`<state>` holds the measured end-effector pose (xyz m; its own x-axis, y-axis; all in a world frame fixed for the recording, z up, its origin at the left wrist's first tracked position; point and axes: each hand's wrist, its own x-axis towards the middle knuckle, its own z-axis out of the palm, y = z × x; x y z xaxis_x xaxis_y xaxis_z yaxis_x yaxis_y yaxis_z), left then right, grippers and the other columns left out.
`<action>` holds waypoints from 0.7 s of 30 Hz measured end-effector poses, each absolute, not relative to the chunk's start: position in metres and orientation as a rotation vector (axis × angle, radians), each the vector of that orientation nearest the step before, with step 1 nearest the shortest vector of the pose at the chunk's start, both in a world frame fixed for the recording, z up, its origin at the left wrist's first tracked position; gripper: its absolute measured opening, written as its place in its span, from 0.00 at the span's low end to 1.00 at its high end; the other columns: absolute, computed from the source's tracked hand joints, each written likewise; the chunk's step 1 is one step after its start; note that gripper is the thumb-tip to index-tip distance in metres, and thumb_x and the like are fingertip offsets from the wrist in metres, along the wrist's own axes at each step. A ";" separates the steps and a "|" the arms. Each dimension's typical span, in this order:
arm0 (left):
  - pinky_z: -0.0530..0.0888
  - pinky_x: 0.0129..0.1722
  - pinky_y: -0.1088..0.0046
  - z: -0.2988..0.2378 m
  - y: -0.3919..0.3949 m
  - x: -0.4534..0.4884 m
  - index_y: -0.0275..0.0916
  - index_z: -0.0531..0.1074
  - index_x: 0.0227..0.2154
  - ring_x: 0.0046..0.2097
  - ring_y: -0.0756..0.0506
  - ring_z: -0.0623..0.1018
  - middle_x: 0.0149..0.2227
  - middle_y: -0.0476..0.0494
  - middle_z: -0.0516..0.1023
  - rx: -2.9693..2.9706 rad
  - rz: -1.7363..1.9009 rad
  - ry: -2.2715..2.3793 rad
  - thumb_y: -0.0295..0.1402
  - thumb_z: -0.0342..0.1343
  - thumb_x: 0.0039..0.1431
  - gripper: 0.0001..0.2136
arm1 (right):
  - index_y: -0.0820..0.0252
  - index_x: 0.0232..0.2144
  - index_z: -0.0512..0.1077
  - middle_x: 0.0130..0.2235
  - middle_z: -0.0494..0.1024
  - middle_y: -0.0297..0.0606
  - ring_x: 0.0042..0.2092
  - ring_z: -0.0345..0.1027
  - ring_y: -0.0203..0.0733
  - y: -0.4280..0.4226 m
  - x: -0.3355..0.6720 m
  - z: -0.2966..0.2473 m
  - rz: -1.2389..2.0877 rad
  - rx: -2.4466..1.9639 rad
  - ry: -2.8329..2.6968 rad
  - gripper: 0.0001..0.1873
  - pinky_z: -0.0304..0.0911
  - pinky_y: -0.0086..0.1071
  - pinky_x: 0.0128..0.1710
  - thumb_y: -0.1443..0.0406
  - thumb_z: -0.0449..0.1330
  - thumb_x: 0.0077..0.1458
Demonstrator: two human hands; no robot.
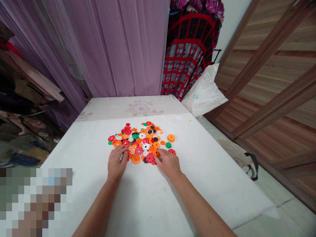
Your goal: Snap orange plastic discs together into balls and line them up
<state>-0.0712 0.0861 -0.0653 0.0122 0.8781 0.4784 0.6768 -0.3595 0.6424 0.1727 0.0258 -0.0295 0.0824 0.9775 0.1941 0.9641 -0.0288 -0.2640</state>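
Note:
A loose heap of flower-shaped plastic discs (145, 146) in orange, red, white, green and black lies on the white-covered table (86, 154). At the heap's near left edge, my left hand (117, 163) reaches over the discs with its fingers stretched out and thumb apart. My right hand (170, 162) rests against the near right edge, its thumb and forefinger apart beside red and orange discs. Both hands touch or nearly touch the heap; no disc is visibly gripped, and some fingertips are hidden. Right of the heap lie a separate orange disc (171, 138) and a green disc (168, 145).
A floral cloth strip (106, 107) spans the table's far end, before a purple curtain (138, 49). To the right are a white sack (202, 93), a bag with dark handles (234, 158) and wooden doors (266, 82). Clothes (27, 72) hang at left.

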 end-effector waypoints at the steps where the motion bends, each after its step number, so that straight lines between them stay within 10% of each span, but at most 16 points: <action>1: 0.67 0.59 0.51 -0.065 0.086 -0.071 0.45 0.78 0.38 0.53 0.40 0.75 0.48 0.42 0.79 2.055 1.260 1.620 0.40 0.50 0.60 0.13 | 0.53 0.41 0.76 0.44 0.82 0.37 0.37 0.75 0.41 0.026 0.172 -0.029 0.050 -2.050 -1.931 0.11 0.61 0.31 0.33 0.61 0.57 0.57; 21: 0.69 0.58 0.53 -0.070 0.087 -0.072 0.45 0.78 0.37 0.53 0.40 0.75 0.48 0.41 0.79 2.059 1.311 1.616 0.41 0.49 0.61 0.13 | 0.51 0.42 0.76 0.36 0.82 0.34 0.35 0.75 0.42 0.037 0.272 -0.016 0.034 -2.314 -1.687 0.15 0.58 0.30 0.31 0.53 0.58 0.57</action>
<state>-0.0717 0.0870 -0.0701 0.0006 0.8628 0.5056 0.6726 -0.3744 0.6383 0.2716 0.0369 -0.0157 0.3187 0.9370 0.1429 0.9306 -0.2806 -0.2351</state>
